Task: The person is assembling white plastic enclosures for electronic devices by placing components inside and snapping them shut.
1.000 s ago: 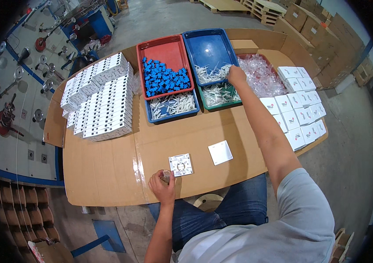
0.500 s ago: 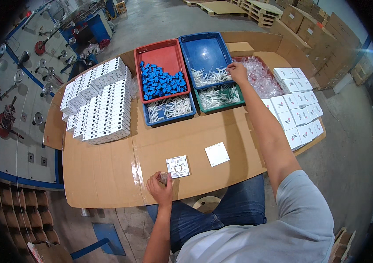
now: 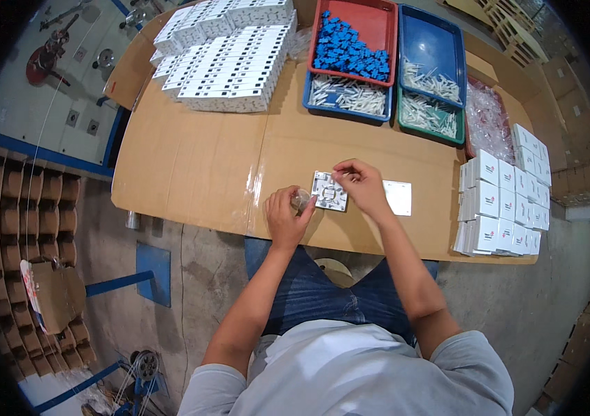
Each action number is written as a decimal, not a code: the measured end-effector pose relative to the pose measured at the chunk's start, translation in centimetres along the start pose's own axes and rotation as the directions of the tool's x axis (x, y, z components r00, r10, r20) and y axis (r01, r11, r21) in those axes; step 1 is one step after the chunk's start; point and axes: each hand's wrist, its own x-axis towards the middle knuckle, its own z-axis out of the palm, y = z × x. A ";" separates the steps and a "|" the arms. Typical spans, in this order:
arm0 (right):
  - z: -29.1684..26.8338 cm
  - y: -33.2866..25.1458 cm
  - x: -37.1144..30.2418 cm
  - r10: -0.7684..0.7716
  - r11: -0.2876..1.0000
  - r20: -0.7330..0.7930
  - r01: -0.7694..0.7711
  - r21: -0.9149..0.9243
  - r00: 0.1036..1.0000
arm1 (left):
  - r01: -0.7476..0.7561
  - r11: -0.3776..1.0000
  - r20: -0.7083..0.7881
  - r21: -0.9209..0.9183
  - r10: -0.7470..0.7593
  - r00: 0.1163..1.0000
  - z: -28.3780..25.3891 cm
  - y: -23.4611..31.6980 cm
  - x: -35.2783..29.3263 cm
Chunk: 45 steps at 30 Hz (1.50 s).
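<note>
A bench [image 3: 198,166] covered with flattened brown cardboard carries everything. Near its front edge lies a small white square plate [image 3: 329,191], taken here as the landmark. Just right of it lies a plain white cover [image 3: 398,197]. Far right of it stand rows of small white boxes [image 3: 499,201]. Beyond it, at the back, sit a red tray [image 3: 371,21] of blue parts, blue trays [image 3: 433,48] of white pieces and a green tray [image 3: 430,126]. Back left of it lie stacked white panels [image 3: 229,62].

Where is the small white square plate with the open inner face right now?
In the head view, the small white square plate lies on the cardboard-covered table near its front edge, between the left hand and right hand, left of a flat white square cover.
</note>
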 end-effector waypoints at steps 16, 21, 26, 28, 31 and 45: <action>1.6 0.6 1.3 -0.193 0.910 -0.006 0.177 -0.376 0.981 | 0.004 1.000 0.004 -0.009 -0.004 1.000 -0.1 -0.1 -0.3; -2.3 -0.4 10.7 -0.322 0.806 -0.163 0.180 -0.564 0.933 | -0.005 1.000 0.010 0.001 0.005 1.000 -0.2 -0.1 -0.3; -3.1 0.1 17.8 -0.493 0.425 -0.126 0.112 -0.898 0.861 | -0.024 1.000 -0.013 0.016 0.024 1.000 0.0 -0.4 -0.4; -2.7 0.3 18.8 -0.471 0.358 -0.141 0.043 -0.933 0.871 | -0.010 1.000 -0.007 0.017 0.011 1.000 0.1 -0.2 -0.4; -2.4 0.5 20.1 -0.376 0.293 -0.185 -0.073 -0.953 0.908 | -0.009 1.000 0.001 0.003 0.009 1.000 0.2 -0.2 -0.3; -2.0 -1.2 12.9 -0.256 0.916 -0.083 0.215 -0.338 0.963 | 0.005 1.000 0.020 -0.014 -0.005 1.000 -0.1 -0.4 -0.2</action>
